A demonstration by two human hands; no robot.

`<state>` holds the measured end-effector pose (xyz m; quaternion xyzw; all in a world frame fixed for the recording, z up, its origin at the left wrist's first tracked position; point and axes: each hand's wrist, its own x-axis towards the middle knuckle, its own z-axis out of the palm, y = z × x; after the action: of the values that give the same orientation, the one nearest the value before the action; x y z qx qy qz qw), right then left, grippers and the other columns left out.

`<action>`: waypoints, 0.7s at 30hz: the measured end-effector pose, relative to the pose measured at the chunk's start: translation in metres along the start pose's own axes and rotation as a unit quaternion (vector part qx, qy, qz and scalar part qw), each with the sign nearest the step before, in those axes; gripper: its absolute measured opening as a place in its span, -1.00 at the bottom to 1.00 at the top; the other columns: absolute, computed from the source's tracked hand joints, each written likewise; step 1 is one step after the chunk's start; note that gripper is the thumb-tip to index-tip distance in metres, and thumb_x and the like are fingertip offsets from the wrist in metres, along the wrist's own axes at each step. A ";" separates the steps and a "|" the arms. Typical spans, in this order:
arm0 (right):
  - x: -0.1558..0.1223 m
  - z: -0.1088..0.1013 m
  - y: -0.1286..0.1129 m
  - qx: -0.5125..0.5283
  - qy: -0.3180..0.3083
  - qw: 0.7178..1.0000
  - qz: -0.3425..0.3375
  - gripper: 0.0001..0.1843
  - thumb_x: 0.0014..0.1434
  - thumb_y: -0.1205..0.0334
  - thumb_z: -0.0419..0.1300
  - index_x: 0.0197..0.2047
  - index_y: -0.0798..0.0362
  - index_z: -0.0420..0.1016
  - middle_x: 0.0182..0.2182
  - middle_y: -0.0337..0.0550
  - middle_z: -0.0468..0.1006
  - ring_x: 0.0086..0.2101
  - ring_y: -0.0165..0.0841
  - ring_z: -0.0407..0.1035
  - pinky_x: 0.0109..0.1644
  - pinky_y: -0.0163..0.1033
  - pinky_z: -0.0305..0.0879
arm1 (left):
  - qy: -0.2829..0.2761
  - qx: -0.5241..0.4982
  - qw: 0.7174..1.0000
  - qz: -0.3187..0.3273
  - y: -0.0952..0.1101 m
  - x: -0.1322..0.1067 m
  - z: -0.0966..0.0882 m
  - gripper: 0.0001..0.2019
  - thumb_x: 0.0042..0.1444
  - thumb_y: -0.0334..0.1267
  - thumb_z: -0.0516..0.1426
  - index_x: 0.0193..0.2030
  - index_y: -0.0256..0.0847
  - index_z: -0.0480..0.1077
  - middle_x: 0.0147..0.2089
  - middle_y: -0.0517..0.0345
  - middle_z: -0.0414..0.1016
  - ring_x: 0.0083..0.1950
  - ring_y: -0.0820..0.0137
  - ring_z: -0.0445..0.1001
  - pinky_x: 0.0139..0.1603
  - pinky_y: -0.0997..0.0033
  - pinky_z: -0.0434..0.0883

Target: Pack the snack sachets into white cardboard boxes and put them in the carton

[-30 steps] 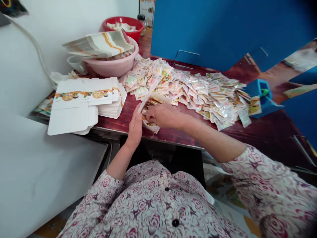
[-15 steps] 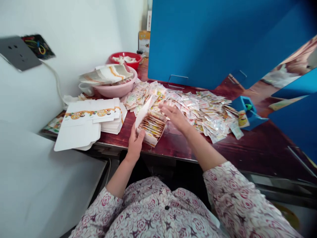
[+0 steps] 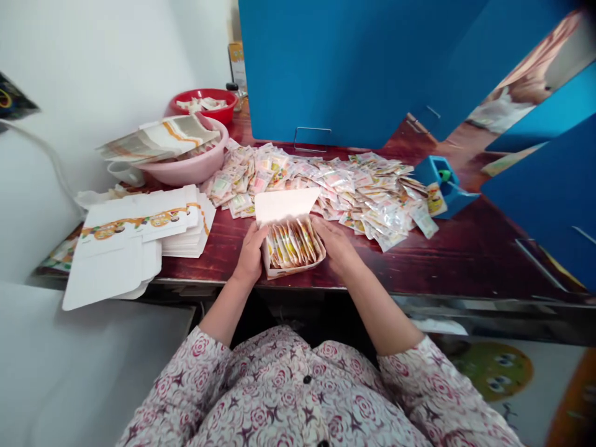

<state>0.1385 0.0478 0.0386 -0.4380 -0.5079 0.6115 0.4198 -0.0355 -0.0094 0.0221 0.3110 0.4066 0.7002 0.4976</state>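
Note:
Between my two hands is a small white cardboard box (image 3: 287, 271), its lid flap (image 3: 284, 206) raised at the back. A row of sachets (image 3: 292, 243) stands on edge inside it. My left hand (image 3: 251, 251) grips the box's left side, thumb near the rim. Against the right side lies my right hand (image 3: 336, 247), fingers curved round the box's far right corner and partly hidden. Just behind the box spreads a long heap of loose sachets (image 3: 372, 192).
Flattened printed cartons (image 3: 116, 254) are stacked at the left, overhanging the table edge. Behind them are a pink basin (image 3: 186, 169) with folded packaging on top and a red basin (image 3: 223, 115). A blue dispenser-like box (image 3: 459, 202) stands right; blue panels (image 3: 321, 68) rise behind.
My right hand has come down from above the sachets onto the box's right side. The box has turned to face me more squarely. The view has shifted to the right.

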 end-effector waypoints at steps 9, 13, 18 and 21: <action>0.016 0.019 0.011 0.002 0.001 1.000 0.022 -0.64 -0.02 0.04 0.29 -0.14 -0.01 0.50 -0.27 -0.27 0.65 -0.27 -0.34 0.52 -0.11 -0.18 0.47 | 0.031 0.074 0.997 -0.003 -0.006 -0.007 0.002 -0.65 0.09 -0.05 0.30 -0.08 -0.11 0.34 -0.14 0.21 0.59 -0.11 0.33 0.59 -0.03 0.31 0.54; 0.017 0.019 0.012 0.001 0.008 1.000 -0.024 -0.71 0.00 0.08 0.26 -0.20 -0.01 0.49 -0.30 -0.28 0.62 -0.27 -0.35 0.50 -0.07 -0.17 0.45 | 0.009 0.125 0.992 0.007 -0.005 -0.005 -0.002 -0.55 0.07 0.01 0.32 0.01 -0.14 0.34 0.01 0.08 0.57 0.04 0.24 0.56 0.08 0.24 0.51; 0.009 0.014 0.005 0.036 -0.027 0.991 -0.126 -0.79 -0.07 0.09 0.37 -0.38 -0.03 0.48 -0.20 -0.20 0.62 -0.11 -0.27 0.50 0.07 -0.13 0.40 | -0.023 0.161 0.987 -0.016 0.002 -0.019 -0.010 -0.31 0.11 -0.02 0.31 0.33 -0.05 0.18 0.36 -0.02 0.33 0.40 0.11 0.30 0.40 0.11 0.28; 0.010 0.015 0.004 0.050 -0.038 0.991 -0.114 -0.80 -0.06 0.09 0.38 -0.40 -0.02 0.51 -0.31 -0.23 0.61 -0.23 -0.30 0.50 -0.01 -0.14 0.43 | -0.024 0.192 0.981 -0.012 0.001 -0.036 -0.012 -0.18 0.18 -0.05 0.25 0.48 0.03 -0.06 0.56 0.04 -0.04 0.55 0.12 -0.01 0.52 0.12 0.08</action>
<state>0.1217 0.0530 0.0353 -0.3319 -0.5387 0.6010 0.4884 -0.0348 -0.0468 0.0164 0.4128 0.5253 0.5955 0.4462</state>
